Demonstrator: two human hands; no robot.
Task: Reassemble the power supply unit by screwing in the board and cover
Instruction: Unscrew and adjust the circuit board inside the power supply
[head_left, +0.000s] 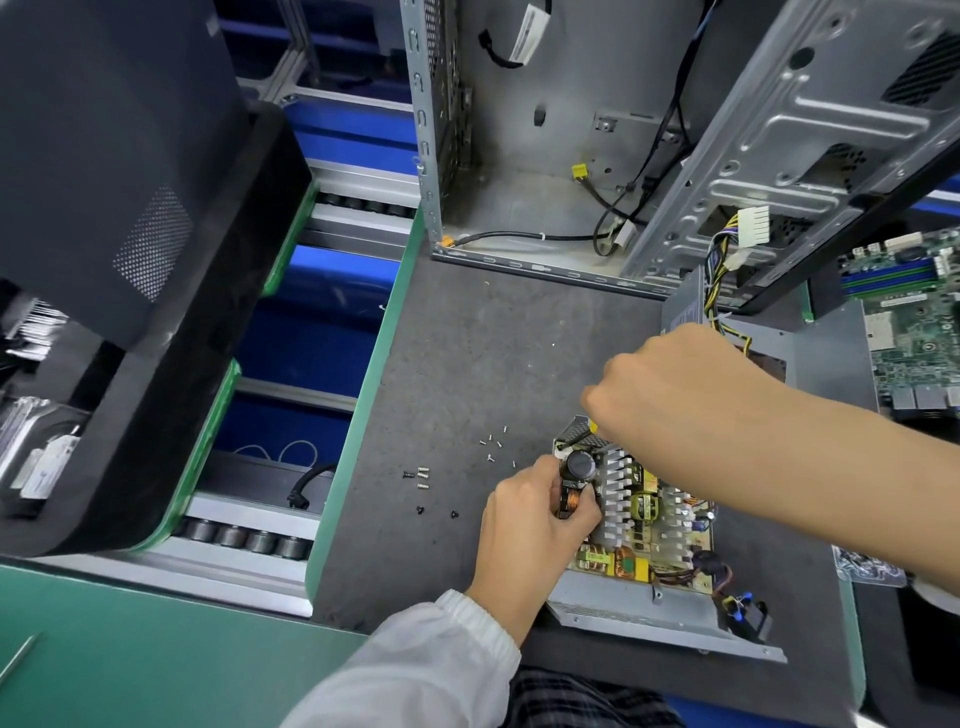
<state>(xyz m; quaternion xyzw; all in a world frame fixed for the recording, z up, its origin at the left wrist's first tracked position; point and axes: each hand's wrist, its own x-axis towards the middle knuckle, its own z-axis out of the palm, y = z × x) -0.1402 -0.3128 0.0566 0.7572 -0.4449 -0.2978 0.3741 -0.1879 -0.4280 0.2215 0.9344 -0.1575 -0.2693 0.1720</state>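
The open power supply unit (649, 618) lies on the dark mat, its circuit board (660, 525) with heat sinks and coils exposed inside the metal shell. My left hand (535, 525) grips the board's left end at a copper coil and black capacitor. My right hand (680, 389) is closed in a fist above the unit's far left corner; a bit of yellow shows under it, and what it holds is hidden. Several loose screws (496, 444) lie on the mat to the left. The grey cover (821, 364) rests behind my right arm.
An empty computer case (519, 156) stands at the back, with a case panel (810, 130) leaning at right. A motherboard (914, 322) lies at far right. Darker screws (423, 478) sit further left. A roller conveyor with blue bins (311, 332) runs along the left.
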